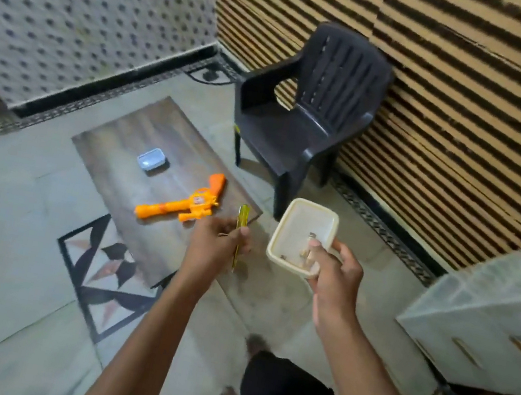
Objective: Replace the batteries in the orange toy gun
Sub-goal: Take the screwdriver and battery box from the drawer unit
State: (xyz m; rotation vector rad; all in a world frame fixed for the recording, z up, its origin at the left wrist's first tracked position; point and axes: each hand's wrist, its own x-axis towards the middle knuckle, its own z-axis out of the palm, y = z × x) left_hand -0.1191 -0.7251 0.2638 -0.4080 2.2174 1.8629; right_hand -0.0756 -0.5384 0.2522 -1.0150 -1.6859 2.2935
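Note:
The orange toy gun lies flat on a low wooden table, barrel pointing to the lower left. My left hand is shut on a thin yellow screwdriver, held upright just right of the gun. My right hand grips the near corner of a cream plastic container, held in the air beyond the table's right edge. Small items, perhaps batteries or screws, lie inside it, too blurred to name.
A small pale blue box sits on the table behind the gun. A dark plastic chair stands against the striped wall. A white drawer cabinet is at the right. My feet show on the tiled floor below.

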